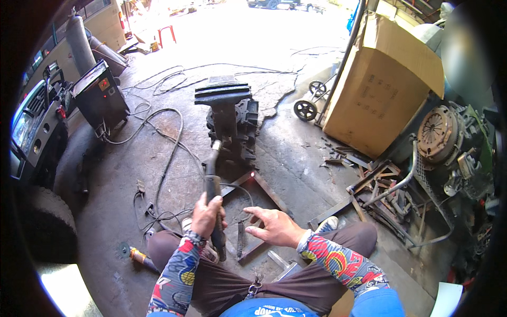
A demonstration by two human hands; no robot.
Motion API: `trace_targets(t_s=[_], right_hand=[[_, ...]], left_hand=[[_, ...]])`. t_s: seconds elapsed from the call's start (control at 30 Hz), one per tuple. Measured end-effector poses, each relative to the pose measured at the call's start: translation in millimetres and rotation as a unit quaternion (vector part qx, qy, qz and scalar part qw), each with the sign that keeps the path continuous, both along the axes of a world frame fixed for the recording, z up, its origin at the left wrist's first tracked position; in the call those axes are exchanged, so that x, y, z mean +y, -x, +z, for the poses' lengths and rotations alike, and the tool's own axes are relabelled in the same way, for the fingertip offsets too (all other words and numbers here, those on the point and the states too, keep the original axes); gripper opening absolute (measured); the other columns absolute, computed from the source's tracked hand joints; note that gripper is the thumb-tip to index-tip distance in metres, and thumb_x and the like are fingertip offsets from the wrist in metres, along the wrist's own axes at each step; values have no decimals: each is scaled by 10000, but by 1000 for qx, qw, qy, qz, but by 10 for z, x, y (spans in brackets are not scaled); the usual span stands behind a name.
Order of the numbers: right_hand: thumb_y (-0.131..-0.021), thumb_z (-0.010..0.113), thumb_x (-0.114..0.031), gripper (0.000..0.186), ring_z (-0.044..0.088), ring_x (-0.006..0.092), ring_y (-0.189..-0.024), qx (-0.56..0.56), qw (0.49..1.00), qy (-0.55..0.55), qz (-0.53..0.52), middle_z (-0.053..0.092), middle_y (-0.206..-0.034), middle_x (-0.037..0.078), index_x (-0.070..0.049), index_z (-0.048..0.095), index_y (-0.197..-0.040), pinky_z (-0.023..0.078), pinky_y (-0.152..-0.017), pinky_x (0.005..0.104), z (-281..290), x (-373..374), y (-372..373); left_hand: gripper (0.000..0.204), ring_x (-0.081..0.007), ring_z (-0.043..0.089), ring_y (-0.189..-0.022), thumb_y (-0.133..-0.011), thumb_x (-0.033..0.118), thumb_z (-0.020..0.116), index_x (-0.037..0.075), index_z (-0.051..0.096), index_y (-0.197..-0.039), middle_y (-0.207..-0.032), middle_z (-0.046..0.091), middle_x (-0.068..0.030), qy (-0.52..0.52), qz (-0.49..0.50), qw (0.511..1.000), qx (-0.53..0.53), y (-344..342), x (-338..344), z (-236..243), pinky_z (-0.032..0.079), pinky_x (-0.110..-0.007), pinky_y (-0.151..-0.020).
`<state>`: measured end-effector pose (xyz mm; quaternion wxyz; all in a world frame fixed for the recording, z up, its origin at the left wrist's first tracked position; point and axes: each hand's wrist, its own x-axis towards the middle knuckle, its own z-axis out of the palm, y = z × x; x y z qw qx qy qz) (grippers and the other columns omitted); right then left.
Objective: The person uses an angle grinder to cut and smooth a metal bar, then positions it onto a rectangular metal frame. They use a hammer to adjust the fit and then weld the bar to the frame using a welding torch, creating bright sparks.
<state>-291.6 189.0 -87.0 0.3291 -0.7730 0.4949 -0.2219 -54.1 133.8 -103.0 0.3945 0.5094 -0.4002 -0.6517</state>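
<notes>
My left hand (206, 215) is closed around the dark handle of a welding torch (213, 185), whose nozzle points away from me, up toward the vise. To its right, my right hand (275, 227) is open and holds nothing, its fingers stretched out to the left above a steel frame (272, 194). That frame of straight bars lies on the floor between my legs, and a small spot at its far corner glows red. Beyond it stands a dark bench vise (224, 100) on a heavy base. A short dark metal rod (241, 238) lies inside the frame.
A black welding machine (100, 98) stands far left beside a gas cylinder (79, 42); its cable (179, 132) loops over the floor. An orange-banded tool (140, 257) lies by my left knee. Right are a cardboard box (377, 90), metal scraps (388, 198) and a clutch plate (435, 132).
</notes>
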Motion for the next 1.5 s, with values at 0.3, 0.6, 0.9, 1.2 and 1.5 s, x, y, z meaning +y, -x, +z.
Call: trace_targets(t_s=[0.3, 0.6, 0.9, 1.2, 1.5], right_hand=[[-894, 703, -412, 671, 668, 395, -1141, 47, 975, -156, -148, 689, -1215, 251, -8, 547, -1407, 523, -986, 465, -775, 221, 190], [-853, 671, -293, 270, 724, 384, -960, 61, 970, -218, -84, 746, -929, 185, -39, 721, -931, 548, -842, 517, -948, 279, 437], [-829, 632, -188, 218, 722, 404, -931, -57, 964, -159, -205, 729, -940, 250, -1, 701, -918, 571, -773, 513, -967, 32, 650], [-904, 668, -320, 523, 624, 429, -1087, -120, 897, -170, -390, 632, -1171, 225, 28, 583, -1285, 513, -989, 495, -1173, 112, 493], [-943, 678, -333, 967, 617, 456, -1215, -316, 892, -164, -279, 565, -1345, 354, 11, 91, -1629, 486, -1039, 475, -880, -2, 197]], left_hand=[[303, -189, 592, -499, -1002, 432, 606, 144, 527, -1056, -719, 607, -59, -268, -123, 955, -4, 833, -420, -1337, 519, -374, -472], [329, -192, 577, -469, -986, 430, 593, 128, 505, -1081, -699, 588, -66, -263, -215, 934, -111, 1935, -591, -2206, 479, -375, -445], [290, -224, 591, -700, -992, 378, 614, 102, 579, -1072, -818, 604, -85, -147, -215, 934, -244, 1670, 5, -2809, 469, -390, -635], [349, -248, 629, -1161, -995, 280, 601, 44, 665, -1243, -1161, 689, -118, 10, -332, 932, -142, 1316, -116, -2052, 466, -385, -1034], [605, -222, 567, -377, -969, 516, 553, -81, 631, -1028, -628, 644, -155, -326, -254, 910, 25, 860, -691, -577, 499, -315, -371]])
